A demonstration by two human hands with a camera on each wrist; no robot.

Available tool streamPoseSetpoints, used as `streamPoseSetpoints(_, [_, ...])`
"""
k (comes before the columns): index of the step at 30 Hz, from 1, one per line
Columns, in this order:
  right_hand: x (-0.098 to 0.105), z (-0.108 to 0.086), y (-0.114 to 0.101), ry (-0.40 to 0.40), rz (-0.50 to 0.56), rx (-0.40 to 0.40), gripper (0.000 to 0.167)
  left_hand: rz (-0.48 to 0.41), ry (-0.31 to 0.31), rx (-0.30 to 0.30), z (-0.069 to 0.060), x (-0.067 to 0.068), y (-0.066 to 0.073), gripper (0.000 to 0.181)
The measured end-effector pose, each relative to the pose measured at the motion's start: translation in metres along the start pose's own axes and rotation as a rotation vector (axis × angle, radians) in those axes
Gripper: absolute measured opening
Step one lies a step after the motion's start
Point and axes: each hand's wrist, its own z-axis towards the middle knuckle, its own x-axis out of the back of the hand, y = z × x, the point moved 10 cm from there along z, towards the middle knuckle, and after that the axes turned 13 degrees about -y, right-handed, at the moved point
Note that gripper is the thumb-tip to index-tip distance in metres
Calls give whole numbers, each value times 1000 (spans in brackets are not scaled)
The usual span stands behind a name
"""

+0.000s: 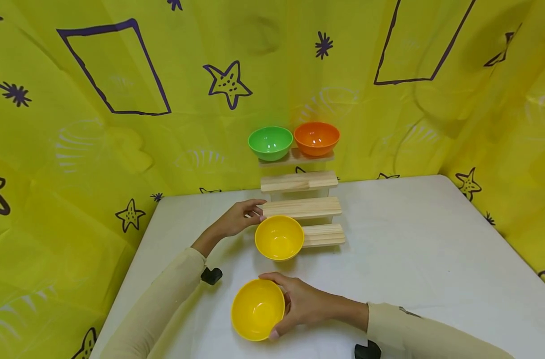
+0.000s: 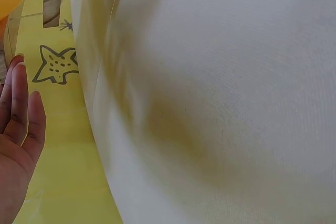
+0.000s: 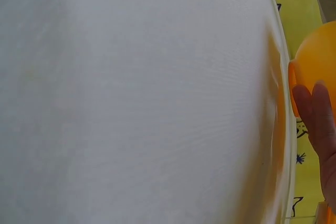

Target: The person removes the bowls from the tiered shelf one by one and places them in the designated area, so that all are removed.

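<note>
Right hand (image 1: 305, 301) grips near yellow bowl (image 1: 256, 311) by the rim, in front of rack (image 1: 301, 208). Left hand (image 1: 234, 219), fingers loosely extended, is left of rack, beside far yellow bowl (image 1: 279, 240) at rack's bottom; contact unclear. Green bowl (image 1: 270, 143), orange bowl (image 1: 317, 139) sit atop rack.

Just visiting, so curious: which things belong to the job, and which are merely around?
Probably in the job:
right hand, holding nearer yellow bowl
left hand, beside farther yellow bowl
wooden steps
green bowl
orange bowl

Just around:
yellow backdrop
white tabletop
</note>
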Motion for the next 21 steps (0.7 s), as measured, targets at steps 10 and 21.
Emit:
streamPoseSetpoints(10, [-1,20,-5,6,-123,-39,101,0,-3,24,2,-2,-2,52])
streamPoseSetpoints(21, [-3,33,-6,21,-232,-66,106,2,-16,5,-15,1,38,49])
